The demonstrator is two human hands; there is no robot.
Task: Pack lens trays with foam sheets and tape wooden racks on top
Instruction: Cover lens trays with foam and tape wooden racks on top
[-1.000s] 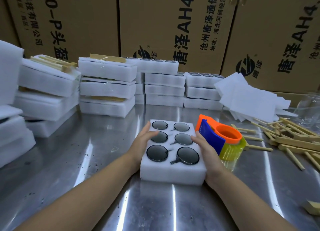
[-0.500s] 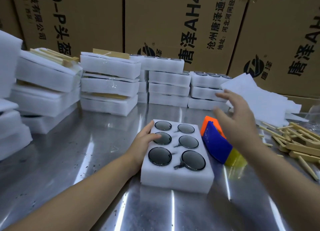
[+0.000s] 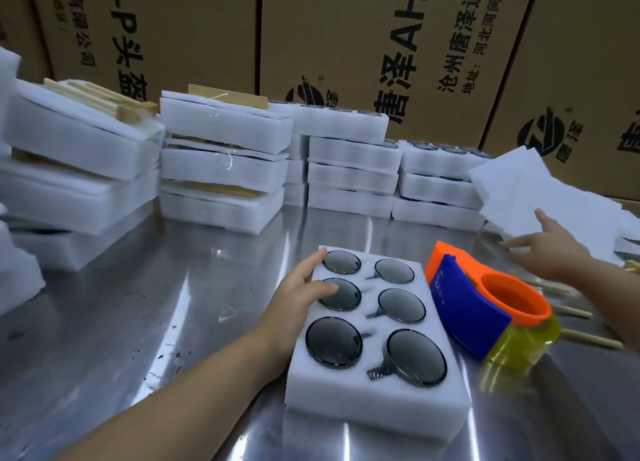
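Note:
A white foam lens tray [image 3: 372, 370] with several dark round lenses lies on the steel table in front of me. My left hand [image 3: 300, 292] rests on the tray's left edge, thumb and fingers lying over the lenses. My right hand [image 3: 549, 249] is stretched out to the right with straight fingers, touching the pile of thin white foam sheets [image 3: 554, 197]. An orange and blue tape dispenser [image 3: 481, 304] with yellowish tape lies just right of the tray. Wooden sticks [image 3: 571, 311] lie beyond it, partly hidden by my right arm.
Stacks of packed foam trays [image 3: 225, 155] stand along the back and left of the steel table [image 3: 138, 322], some with wooden racks on top. Large cardboard boxes [image 3: 346, 45] form a wall behind them.
My right hand left the tray's right side and swung out to the right and back, reaching the foam sheet pile. The left hand stayed on the tray.

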